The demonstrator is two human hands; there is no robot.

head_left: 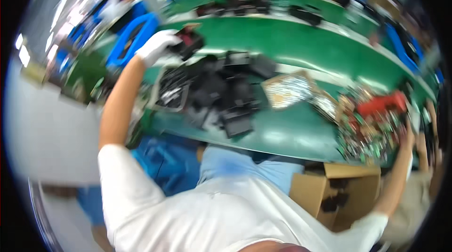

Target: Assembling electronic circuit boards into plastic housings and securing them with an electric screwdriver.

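My left hand, in a white glove, is raised at the far left of the green bench. Its fingers are closed on a black box-shaped part with some red on it. Below lies a pile of black plastic housings, beside a tray of small dark parts. My right hand reaches out at the far right, smeared by motion. It is next to a red object on a heap of small circuit boards and wires. Whether it grips anything is too blurred to tell.
A tray lined with silvery material lies mid-bench. Shelves behind hold several dark parts. A blue bin stands at the left, and an open cardboard box is below the bench edge. Another person's arm shows at far right.
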